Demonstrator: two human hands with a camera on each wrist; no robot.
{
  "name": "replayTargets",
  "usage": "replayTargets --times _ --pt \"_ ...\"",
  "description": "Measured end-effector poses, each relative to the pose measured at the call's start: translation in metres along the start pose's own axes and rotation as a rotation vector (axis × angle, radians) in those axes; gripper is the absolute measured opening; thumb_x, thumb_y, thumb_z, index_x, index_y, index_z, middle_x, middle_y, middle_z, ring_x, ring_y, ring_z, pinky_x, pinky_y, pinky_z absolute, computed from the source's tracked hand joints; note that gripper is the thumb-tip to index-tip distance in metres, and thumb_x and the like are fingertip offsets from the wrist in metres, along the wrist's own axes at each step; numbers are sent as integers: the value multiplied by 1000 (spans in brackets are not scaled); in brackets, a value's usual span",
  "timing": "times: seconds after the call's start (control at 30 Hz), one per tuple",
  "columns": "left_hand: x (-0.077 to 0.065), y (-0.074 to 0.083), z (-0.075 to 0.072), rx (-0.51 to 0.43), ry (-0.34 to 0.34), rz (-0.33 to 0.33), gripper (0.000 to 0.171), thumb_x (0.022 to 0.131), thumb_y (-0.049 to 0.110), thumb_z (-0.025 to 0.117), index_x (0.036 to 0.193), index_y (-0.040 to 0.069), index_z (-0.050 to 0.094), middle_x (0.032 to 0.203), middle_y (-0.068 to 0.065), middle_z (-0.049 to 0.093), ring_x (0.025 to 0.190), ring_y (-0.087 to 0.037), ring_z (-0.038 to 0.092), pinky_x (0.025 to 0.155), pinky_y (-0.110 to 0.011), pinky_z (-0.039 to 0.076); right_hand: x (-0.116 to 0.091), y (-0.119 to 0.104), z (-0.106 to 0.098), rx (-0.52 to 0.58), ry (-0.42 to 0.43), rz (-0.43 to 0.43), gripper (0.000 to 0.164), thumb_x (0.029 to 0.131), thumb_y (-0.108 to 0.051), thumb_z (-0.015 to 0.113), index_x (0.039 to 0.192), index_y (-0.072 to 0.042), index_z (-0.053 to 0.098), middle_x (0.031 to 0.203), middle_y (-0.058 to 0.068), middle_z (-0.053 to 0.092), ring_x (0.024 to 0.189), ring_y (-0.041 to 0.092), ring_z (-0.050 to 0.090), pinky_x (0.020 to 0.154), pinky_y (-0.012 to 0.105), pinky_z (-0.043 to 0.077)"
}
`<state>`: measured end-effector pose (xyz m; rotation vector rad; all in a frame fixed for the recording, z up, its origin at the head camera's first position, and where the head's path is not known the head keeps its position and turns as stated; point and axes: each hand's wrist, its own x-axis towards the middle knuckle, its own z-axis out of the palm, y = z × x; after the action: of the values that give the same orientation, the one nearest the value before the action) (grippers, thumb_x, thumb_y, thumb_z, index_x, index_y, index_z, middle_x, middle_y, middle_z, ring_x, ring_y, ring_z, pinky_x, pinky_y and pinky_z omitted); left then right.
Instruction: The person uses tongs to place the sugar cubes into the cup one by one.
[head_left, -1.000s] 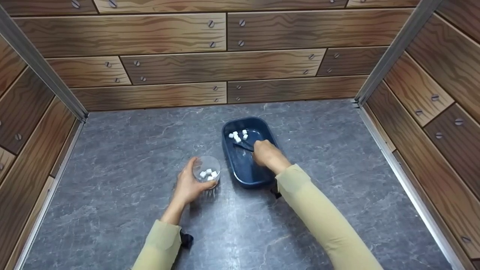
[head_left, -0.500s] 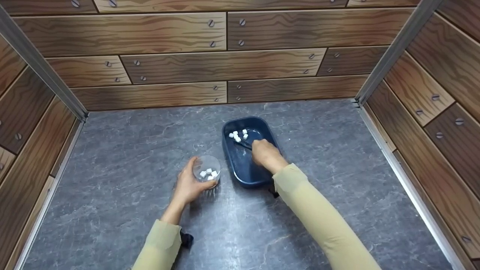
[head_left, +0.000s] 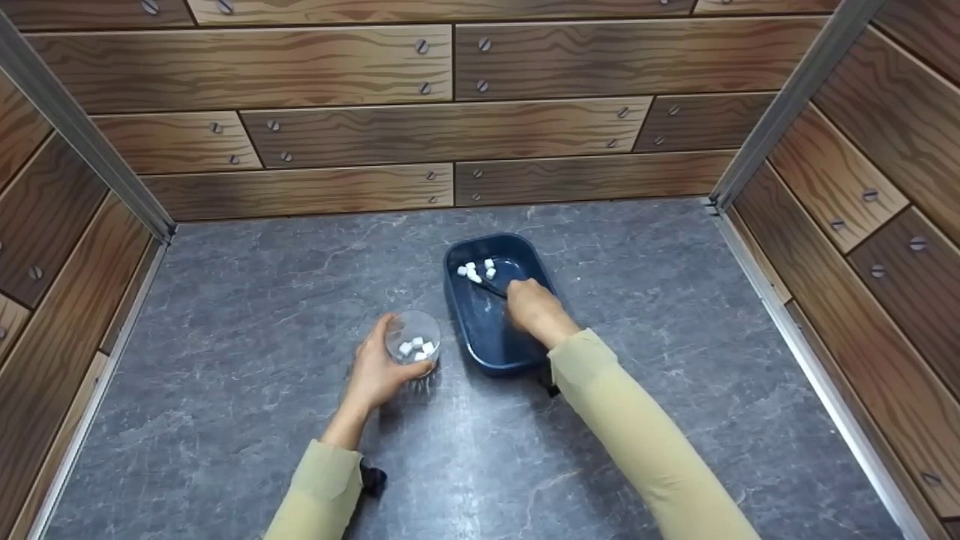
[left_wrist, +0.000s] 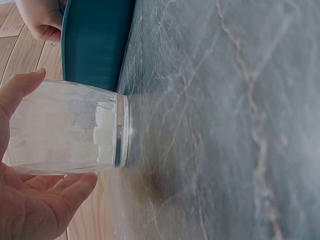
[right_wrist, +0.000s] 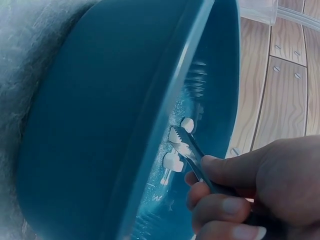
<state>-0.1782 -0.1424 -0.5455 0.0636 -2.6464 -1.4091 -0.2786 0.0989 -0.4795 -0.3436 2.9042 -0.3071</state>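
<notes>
My left hand (head_left: pixel 377 375) holds a clear glass (left_wrist: pixel 65 127) standing on the floor, thumb on one side and fingers on the other. Several white sugar cubes (head_left: pixel 418 346) lie at its bottom. To its right is a dark blue plastic tub (head_left: pixel 487 345) with several more sugar cubes (head_left: pixel 471 268) near its far left corner. Reaching over the tub, my right hand (head_left: pixel 536 311) grips small dark tongs (right_wrist: pixel 192 155). Their serrated tips are right at one sugar cube (right_wrist: pixel 173 135), with others close beside it. The right palm hides part of the tongs' handle.
The grey marble-patterned surface (head_left: pixel 247 337) spreads around the glass and tub. Wood-patterned walls (head_left: pixel 360 139) close it in at the back and both sides, with metal strips (head_left: pixel 810 352) along the side edges.
The tongs' arms, spread apart a second ago, have come together at a sugar cube near the tub's far left. The left hand and glass stay in place.
</notes>
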Motion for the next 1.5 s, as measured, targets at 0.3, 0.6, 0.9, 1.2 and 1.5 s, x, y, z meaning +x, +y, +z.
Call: replayTargets --times 0.3,0.6,0.9,1.2,1.5 --pt "-1 1 0 0 -3 -25 95 63 29 92 141 2 45 132 -20 57 119 -40 53 99 -50 42 -3 6 -4 -10 8 -16 19 91 2 52 104 6 66 103 26 67 95 35 66 77 48 55" --pt "-7 4 5 -31 37 -65 100 60 35 93 141 6 42 134 -22 53 121 -40 50 99 -52 41 -16 12 -15 70 -10 -2 18 96 -8 55 94 1 70 87 18 66 72 27 61 59 40 51" --pt "-8 4 7 -35 34 -71 111 57 42 94 144 1 39 139 -25 49 125 -42 47 102 -54 38 -30 11 -23 138 1 -29 19 100 -10 53 101 -4 71 85 11 66 69 22 57 58 34 48" --pt "-8 2 8 -40 72 -57 101 60 34 93 141 0 43 134 -23 54 120 -42 51 100 -53 41 -50 1 -30 198 63 -123 16 100 -10 56 101 -6 71 76 6 62 67 21 56 60 36 48" --pt "-8 6 11 -71 90 -54 99 62 30 92 140 -3 42 133 -21 56 120 -40 52 101 -51 40 -76 -14 -37 214 163 -315 12 95 -5 61 84 -9 65 65 1 52 60 18 51 53 33 45"
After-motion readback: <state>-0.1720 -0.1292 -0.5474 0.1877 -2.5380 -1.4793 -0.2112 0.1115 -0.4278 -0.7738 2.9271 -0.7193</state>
